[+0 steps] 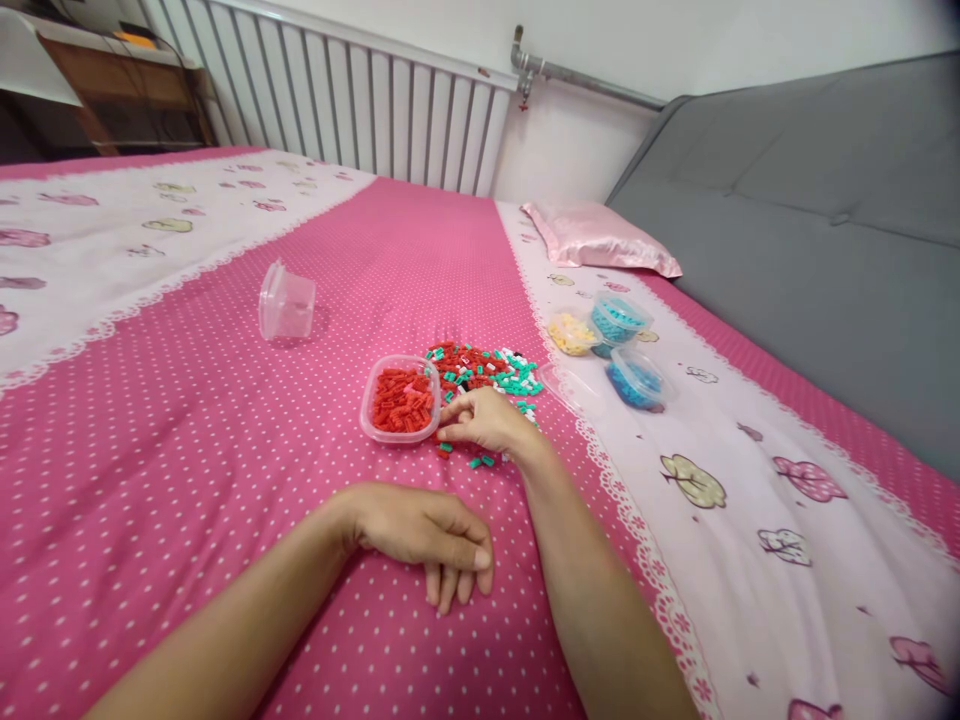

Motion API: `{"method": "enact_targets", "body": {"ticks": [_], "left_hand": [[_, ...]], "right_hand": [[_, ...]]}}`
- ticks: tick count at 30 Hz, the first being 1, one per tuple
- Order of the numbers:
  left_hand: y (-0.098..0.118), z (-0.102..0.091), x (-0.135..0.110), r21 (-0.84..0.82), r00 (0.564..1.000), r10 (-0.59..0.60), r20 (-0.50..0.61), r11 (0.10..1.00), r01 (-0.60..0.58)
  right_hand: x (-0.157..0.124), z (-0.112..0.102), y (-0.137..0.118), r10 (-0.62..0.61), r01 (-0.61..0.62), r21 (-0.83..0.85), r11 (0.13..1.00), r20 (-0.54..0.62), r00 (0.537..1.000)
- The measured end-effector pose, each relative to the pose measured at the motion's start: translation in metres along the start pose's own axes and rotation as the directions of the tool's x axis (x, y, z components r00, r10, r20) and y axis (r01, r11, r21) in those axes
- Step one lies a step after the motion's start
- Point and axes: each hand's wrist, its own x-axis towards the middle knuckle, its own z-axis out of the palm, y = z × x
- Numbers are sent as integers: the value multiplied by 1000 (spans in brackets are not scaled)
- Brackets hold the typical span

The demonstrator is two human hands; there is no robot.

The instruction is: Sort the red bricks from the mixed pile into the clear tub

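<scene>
My right hand [484,420] rests on the pink dotted bedsheet [187,470], fingers pinched together at the near edge of a loose pile of small red, green and white pieces [484,368]. What the fingertips hold is too small to make out. Just left of this hand stands a clear plastic tub filled with red pieces [401,400]. My left hand [427,535] lies palm down on the sheet nearer to me, fingers curled loosely and holding nothing.
An empty clear tub [286,302] lies tipped on its side to the far left. At the right stand three tubs: yellow pieces [571,334], teal pieces [619,320], blue pieces [636,380]. A pink pillow [600,238], grey headboard [810,230] and radiator [352,100] lie beyond.
</scene>
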Motion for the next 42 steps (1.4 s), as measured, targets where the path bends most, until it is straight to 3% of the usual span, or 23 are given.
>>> {"method": "enact_targets", "body": {"ticks": [10,13,18,23,26,29,32,42], "left_hand": [[-1,0,0,9,1000,24,7,1000,-24],[-1,0,0,6,1000,21,8,1000,-21],[1,0,0,-3,1000,-14,-10,1000,14],[2,0,-1,-1,1000,-20,-15,1000,20],[1,0,0,-11,1000,-20,-14,1000,20],[0,-1,0,-17,1000,-26,-14,1000,26],[-1,-1,1,-19,999,-30,-14,999,30],[3,1,0,-2,999,-39,-19,999,39]], "right_hand": [[-1,13,-7,-18,-7,-229,973,-109,994],[0,8,-3,-5,-3,-108,994,-69,998],[-1,-5,3,67,-42,308,950,-72,995],[-6,-16,-1,167,-119,654,747,-12,986],[-5,-20,-5,114,-89,869,487,38,993],[-2,-23,-7,147,-110,971,211,80,986],[0,-25,-7,201,-107,994,35,98,975],[-2,-26,-10,114,16,989,-146,1,993]]}}
